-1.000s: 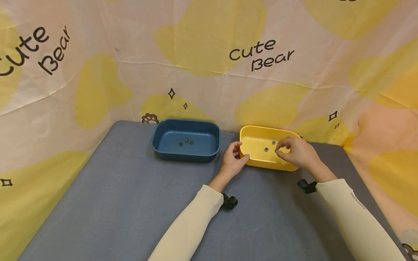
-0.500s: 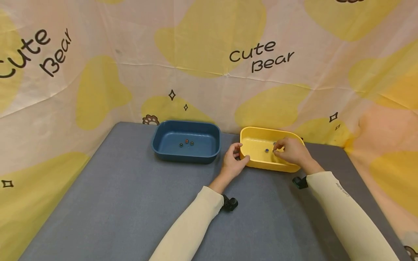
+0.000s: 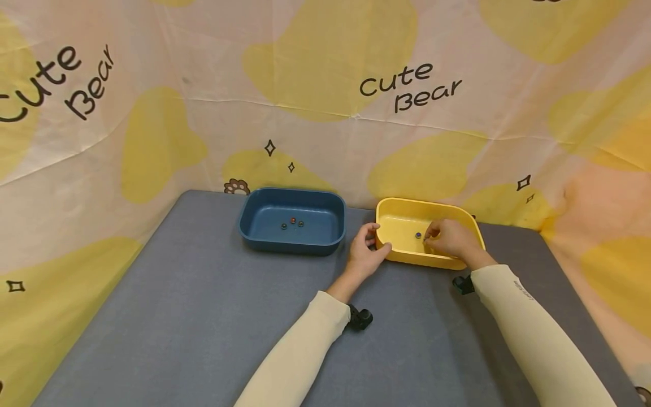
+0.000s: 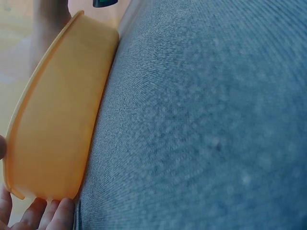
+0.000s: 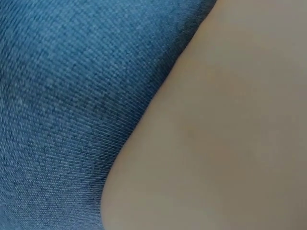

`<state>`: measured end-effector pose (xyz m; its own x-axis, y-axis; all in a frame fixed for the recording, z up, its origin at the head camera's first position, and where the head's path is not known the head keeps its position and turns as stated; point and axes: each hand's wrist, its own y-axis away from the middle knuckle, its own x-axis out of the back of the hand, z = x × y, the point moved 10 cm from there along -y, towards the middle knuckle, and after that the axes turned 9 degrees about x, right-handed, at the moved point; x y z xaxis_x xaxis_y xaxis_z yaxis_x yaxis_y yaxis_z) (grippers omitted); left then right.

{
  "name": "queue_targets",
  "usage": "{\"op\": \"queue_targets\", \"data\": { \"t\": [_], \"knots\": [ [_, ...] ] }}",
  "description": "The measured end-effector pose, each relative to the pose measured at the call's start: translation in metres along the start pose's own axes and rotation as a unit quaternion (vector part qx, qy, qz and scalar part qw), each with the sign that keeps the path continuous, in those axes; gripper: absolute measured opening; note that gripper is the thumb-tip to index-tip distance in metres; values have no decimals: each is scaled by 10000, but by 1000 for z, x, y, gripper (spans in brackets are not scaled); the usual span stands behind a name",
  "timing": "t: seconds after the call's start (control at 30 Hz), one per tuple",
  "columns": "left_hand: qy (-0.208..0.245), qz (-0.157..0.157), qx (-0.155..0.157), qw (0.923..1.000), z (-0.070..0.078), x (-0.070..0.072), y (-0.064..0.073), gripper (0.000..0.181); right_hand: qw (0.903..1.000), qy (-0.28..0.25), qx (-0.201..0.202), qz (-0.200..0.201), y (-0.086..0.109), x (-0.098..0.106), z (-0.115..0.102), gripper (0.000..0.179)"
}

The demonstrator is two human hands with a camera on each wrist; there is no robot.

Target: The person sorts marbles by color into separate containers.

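Note:
My left hand (image 3: 364, 255) grips the left end of a yellow plastic bin (image 3: 414, 257), thumb at the near corner of the rim. In the left wrist view, its fingers (image 4: 61, 214) lie against the bin's end wall. The right hand (image 3: 451, 238) is down inside that bin, thumb and forefinger pinching a small marble that is mostly hidden by the fingertips. Just left of those fingertips, a blue marble (image 3: 418, 235) lies on the bin floor. Skin (image 5: 216, 143) fills much of the right wrist view, so the fingers are out of sight there.
A dark blue bin (image 3: 292, 247) stands left of the yellow one, holding three small marbles, one of them a reddish marble (image 3: 293, 220). Both bins sit near the back of the grey-blue table (image 3: 203, 316). A patterned cloth (image 3: 315, 130) hangs behind them.
The right hand has shifted left and lower into the yellow bin with its pinched marble, now covering another marble visible earlier. My left hand stays on the bin's end.

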<state>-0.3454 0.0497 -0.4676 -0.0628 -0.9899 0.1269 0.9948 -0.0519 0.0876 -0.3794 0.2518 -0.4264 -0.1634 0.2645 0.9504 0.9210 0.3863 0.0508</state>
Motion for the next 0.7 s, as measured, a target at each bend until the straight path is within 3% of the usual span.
{"op": "queue_targets", "data": {
  "t": [0.5, 0.7],
  "knots": [
    [38, -24, -23, 10000, 2, -1, 2, 49, 9999, -7, -143, -92, -2, -6, 8, 11],
    [36, -13, -16, 10000, 2, 1, 2, 49, 9997, -111, -153, -152, -1, -6, 8, 25]
  ]
}}
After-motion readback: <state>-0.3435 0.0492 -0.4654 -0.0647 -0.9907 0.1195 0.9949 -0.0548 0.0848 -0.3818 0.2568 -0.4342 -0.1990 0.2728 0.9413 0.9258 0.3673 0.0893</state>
